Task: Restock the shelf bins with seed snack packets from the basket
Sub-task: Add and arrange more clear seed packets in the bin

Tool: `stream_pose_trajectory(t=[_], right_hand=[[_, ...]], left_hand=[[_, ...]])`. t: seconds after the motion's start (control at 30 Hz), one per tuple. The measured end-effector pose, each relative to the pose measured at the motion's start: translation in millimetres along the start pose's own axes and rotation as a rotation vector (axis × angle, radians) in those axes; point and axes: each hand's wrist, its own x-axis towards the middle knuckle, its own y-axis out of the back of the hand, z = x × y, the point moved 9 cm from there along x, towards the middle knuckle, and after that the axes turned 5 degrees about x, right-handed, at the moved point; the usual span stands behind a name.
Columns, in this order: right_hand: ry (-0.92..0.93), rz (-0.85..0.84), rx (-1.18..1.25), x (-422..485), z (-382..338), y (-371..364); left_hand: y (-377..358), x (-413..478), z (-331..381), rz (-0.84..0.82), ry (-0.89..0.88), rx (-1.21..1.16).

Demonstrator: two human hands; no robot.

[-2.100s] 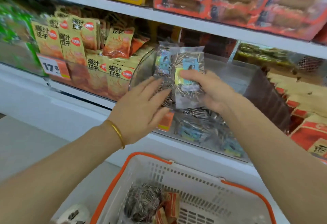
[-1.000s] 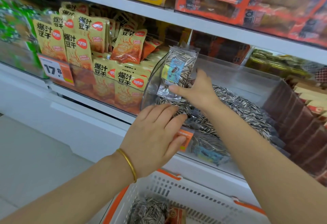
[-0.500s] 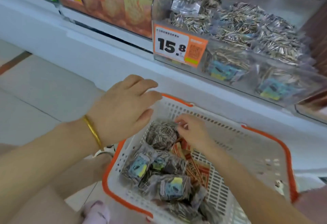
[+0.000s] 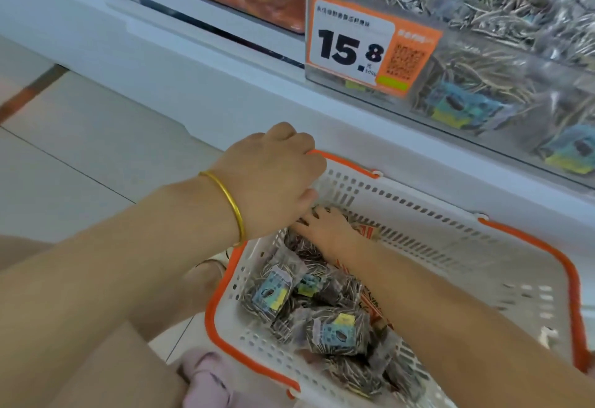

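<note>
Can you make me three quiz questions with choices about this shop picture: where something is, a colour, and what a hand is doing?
1. Where is the right hand?
A. down in the basket
B. up in the shelf bin
C. on the floor

2. What colour is the basket's rim?
A. green
B. orange
C. black

3. What is the left hand doing?
A. holding a seed packet
B. resting at the basket's corner
C. pointing at the price tag

Answers: 1 A, its fingers touch the packets inside. 2 B, an orange band runs around the white sides. 3 B, it sits curled over the rim, with no packet in it.
</note>
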Motion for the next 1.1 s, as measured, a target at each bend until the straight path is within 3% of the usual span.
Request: stream_pose_trajectory(t=[0.13,0.33,0.5,0.6,0.73,0.9,1.03,1.1], right_hand=[[-0.044,0.003,-0.068,2,0,-1],[-0.049,0.063,0.048,-7,6,-5],[-0.227,0.187,0.231,-45,36,1],[-0.296,0.253,0.606,-88,60,14],[-0.297,0.274,1.483,-162,66,45],[0.053,0.059,2.262,-217,32,70],[0.386,-0.094,2.346,-225,8,80],[0.352,-0.072,2.373,-225,12,73]], left_hand=[[-3,4,-2,-0.063,0.006,0.037],[-11,10,-1,-0.152,0.017,0.061],[-15,10,-2,-0.143,0.019,0.059],[-19,7,0,-0.17,0.015,0.047],[-24,10,9,-0.236,0.023,-0.086],[-16,22,40,-0.295,0.073,-0.868],[4,38,37,-0.077,0.15,-1.28],[7,40,35,-0.056,0.19,-1.295]])
